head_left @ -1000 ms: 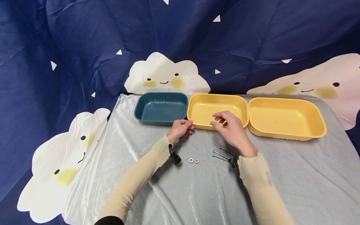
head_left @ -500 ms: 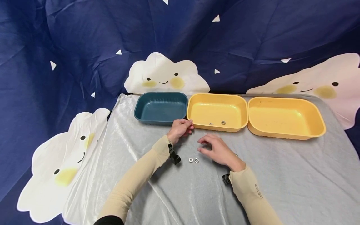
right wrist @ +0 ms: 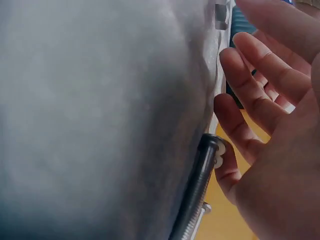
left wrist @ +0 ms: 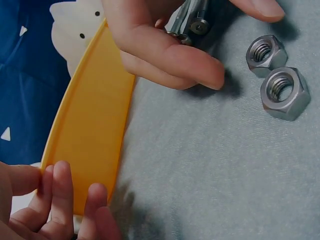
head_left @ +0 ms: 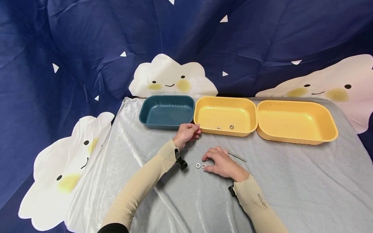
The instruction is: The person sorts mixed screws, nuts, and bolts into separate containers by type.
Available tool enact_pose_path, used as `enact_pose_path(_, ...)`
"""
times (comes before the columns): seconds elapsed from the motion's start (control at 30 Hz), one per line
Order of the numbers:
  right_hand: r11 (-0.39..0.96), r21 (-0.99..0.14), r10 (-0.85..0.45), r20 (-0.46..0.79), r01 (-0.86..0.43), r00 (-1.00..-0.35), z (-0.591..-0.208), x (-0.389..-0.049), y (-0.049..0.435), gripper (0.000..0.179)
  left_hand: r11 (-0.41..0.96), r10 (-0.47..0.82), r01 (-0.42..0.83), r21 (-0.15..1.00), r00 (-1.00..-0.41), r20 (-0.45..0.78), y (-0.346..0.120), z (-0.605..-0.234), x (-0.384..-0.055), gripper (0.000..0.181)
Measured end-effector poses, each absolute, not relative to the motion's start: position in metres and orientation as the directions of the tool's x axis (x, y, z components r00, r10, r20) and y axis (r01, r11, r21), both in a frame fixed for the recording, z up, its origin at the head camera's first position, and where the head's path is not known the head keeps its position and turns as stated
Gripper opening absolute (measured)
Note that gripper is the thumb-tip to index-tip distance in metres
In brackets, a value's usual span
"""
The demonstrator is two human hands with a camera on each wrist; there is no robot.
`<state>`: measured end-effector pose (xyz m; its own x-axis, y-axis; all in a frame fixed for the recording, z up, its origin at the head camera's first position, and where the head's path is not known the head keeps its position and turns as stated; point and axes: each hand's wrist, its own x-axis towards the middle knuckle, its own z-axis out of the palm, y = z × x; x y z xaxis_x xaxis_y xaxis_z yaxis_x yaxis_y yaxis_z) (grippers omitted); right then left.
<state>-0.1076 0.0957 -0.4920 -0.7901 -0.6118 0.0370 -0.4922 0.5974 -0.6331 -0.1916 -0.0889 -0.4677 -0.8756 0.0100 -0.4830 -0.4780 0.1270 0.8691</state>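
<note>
Here, two nuts (head_left: pixel 198 165) lie side by side on the desk (head_left: pixel 204 207), just off the thumb and forefinger tips of a person's right hand (head_left: pixel 221 163) and nearer the person than the left hand (head_left: pixel 185 135). The nut on the right sits by the gap between those two fingertips; its neighbor lies just beyond, to the left. The right hand is open, palm toward the desk, thumb and forefinger spread apart and the other fingers loosely bent, with the nuts outside its grasp. The left hand pinches the rim of the middle box (head_left: pixel 224 110) at its near left corner, thumb and fingers on either side of the yellow wall. Both nuts rest flat, threaded holes facing up, and their row runs left to right across the desk. Steel bolts (head_left: pixel 237 156) lie beside and partly behind the right hand; the one in clear sight has its long axis slanting from its head, at the far left end, to its tip, at the near right. How many lie there is hard to tell behind the hand. Inside the middle box, near its front wall, are the boxed nuts (head_left: pixel 231 127), one partly hidden by the rim. A teal box (head_left: pixel 166 113) stands just left, a larger yellow right box (head_left: pixel 291 119) just right, before a blue curtain (head_left: pixel 247 38) printed with smiling clouds (head_left: pixel 172 76)
</note>
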Motion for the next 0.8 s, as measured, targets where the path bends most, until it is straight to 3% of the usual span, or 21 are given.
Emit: enact_pose_path(0.8,0.634,-0.554,-0.641,0.014,-0.540,-0.767,-0.4913,-0.1052,0.0910,0.019,0.146,0.003,-0.479,0.865,-0.875,-0.485,-0.0883,-0.4675,-0.1914,0.030)
